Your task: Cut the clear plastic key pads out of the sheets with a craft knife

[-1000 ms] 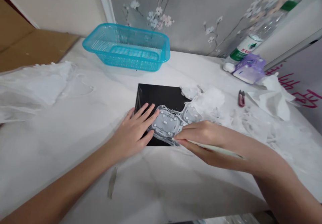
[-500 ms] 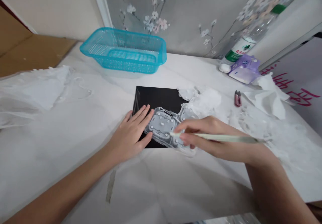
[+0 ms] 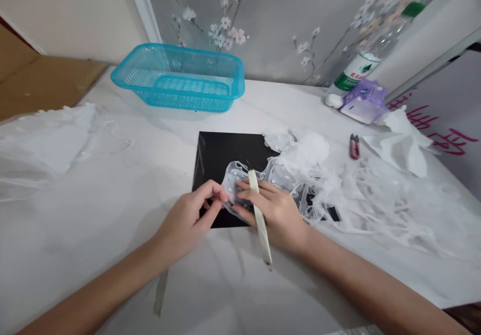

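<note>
Near the front edge of a white worktop (image 3: 112,199), a pale tool (image 3: 263,239) runs front to back, its thin far tip leaning slightly left. It lies across the right hand (image 3: 283,214), held, though the exact clasp is hidden; the fingertips rest on a translucent piece (image 3: 233,174) over a black board (image 3: 221,147). The left hand (image 3: 190,219) pinches that piece's left edge; its long axis is too covered to tell. White scraps (image 3: 376,214) tangle towards the worktop's right edge, past pink snippers (image 3: 354,147). Along the back edge stand a turquoise basket (image 3: 180,99) and a bottle (image 3: 355,71), before a flower-patterned wall (image 3: 278,34).
</note>
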### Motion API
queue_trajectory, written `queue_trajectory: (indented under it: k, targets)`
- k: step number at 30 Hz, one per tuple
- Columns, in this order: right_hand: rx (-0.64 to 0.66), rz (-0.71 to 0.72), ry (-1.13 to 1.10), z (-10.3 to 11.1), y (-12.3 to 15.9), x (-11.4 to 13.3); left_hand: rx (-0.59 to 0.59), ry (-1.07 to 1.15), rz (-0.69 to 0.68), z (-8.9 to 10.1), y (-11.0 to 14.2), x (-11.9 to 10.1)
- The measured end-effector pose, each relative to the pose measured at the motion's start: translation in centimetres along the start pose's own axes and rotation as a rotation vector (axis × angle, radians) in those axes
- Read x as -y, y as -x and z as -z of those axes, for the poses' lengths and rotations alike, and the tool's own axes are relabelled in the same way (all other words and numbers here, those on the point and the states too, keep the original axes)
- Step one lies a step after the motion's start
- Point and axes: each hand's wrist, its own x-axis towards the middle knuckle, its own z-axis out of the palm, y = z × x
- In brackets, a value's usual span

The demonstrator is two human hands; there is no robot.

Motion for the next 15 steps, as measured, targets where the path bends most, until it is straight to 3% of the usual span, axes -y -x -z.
queue_trajectory:
  k: [3, 8, 11, 15]
  targets:
    - [-0.055, -0.015, -0.037, 0.0, -0.1, 0.2, -0.020, 0.262, 0.085, -0.7, 0.1, -0.5]
    - [-0.112, -0.001, -0.119, -0.2, -0.1, 0.6, -0.107, 0.458, 0.215, -1.0, -0.3, -0.8]
    - [-0.119, -0.090, -0.197, -0.1, -0.2, 1.2, -0.084, 0.571, 0.285, -0.7, -0.5, -0.8]
    - [-0.112, -0.148, -0.311, 0.5, -0.4, 1.7, -0.020, 0.699, 0.255, -0.2, -0.4, -0.8]
